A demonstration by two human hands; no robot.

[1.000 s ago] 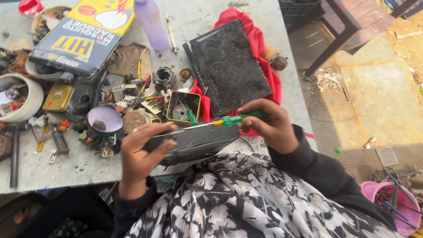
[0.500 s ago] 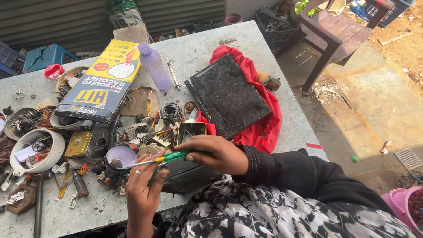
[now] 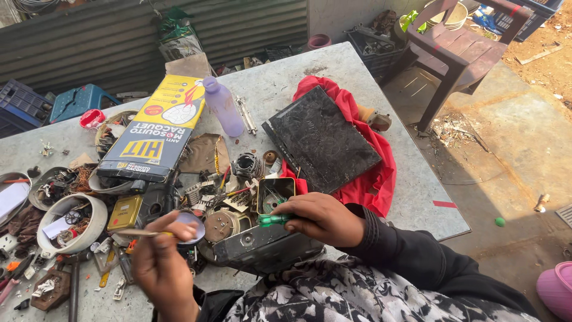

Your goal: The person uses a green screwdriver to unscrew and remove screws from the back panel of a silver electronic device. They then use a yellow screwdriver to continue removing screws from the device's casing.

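Here, at a cluttered grey table (image 3: 369, 71), we work with both hands close to our body, where the parts are easiest to steady. Our right hand (image 3: 325, 217) is closed around the green handle of a screwdriver (image 3: 274, 220), fingers curled tight over it, the tool lying across the top edge of a dark, flat device casing (image 3: 262, 247). The casing sits at the near edge of the table, propped against our lap, seemingly so that its upper side faces us. Our left hand (image 3: 158, 253) is raised just beside it, fingers pinched on a thin, pale metal strip (image 3: 140, 232) held level above the clutter; what the strip is we cannot tell.

Just behind the casing stands a small open tin (image 3: 275, 194), within easy reach for loose bits. Further back a dusty black panel (image 3: 322, 140) rests on a red cloth (image 3: 372, 179), which keeps it off the table. To the left lie a yellow and black carton (image 3: 156, 134), a lilac plastic bottle (image 3: 223, 107) on its side touching the carton, and a white bowl (image 3: 71, 223) of small parts. Beyond the far corner of the table a dark plastic chair (image 3: 462, 50) stands on the ground.
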